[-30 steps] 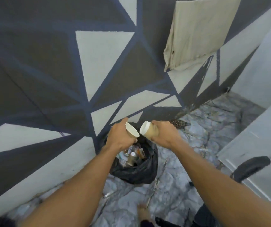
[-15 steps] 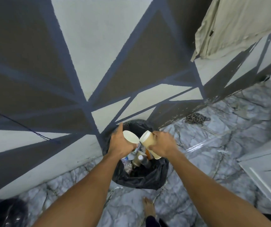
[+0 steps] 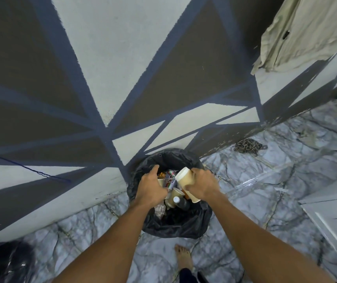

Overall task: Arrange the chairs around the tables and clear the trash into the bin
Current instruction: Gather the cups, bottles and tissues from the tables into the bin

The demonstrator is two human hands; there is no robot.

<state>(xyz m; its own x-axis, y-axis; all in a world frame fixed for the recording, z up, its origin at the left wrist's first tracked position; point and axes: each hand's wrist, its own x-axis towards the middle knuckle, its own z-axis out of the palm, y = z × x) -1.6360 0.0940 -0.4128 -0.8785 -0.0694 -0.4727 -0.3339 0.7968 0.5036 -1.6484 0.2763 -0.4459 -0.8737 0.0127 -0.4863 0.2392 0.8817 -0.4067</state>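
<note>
1. Black plastic bag [image 3: 6,262]: glossy, on the marble floor [image 3: 265,190] at its edge along the wall, at the frame's lower left corner, partly cut off.
2. Painted wall [image 3: 122,58]: grey, brown and pale triangles; a thin blue cord [image 3: 31,170] slants across its lower left part.
3. Left hand [image 3: 151,188]: over the left side of the bin's mouth, back upward, thumb stretched toward the wall, fingers bent down. A sliver of a pale paper cup [image 3: 161,182] shows at its right edge. Whether the fingers grip it cannot be told.
4. Bin [image 3: 175,227]: round, lined with a black bag, standing on the floor's edge against the wall. Inside: printed wrappers [image 3: 170,178], a brown cup [image 3: 176,194], a dark bottle with a white cap [image 3: 176,199], crumpled clear plastic [image 3: 159,210].
5. Lidded cup [image 3: 185,178]: tan, white end tilted up and left, held over the bin's open mouth.
6. Right hand [image 3: 203,185]: fingers wrapped round the lidded cup from the right.
7. Bare foot [image 3: 184,258]: on the floor just in front of the bin.
8. Chain [image 3: 247,146]: heaped on the floor's edge at the wall's base, right of the bin.
9. Beige cloth [image 3: 302,31]: hanging against the wall, upper right.
10. White panel [image 3: 336,211]: at the right edge.
</note>
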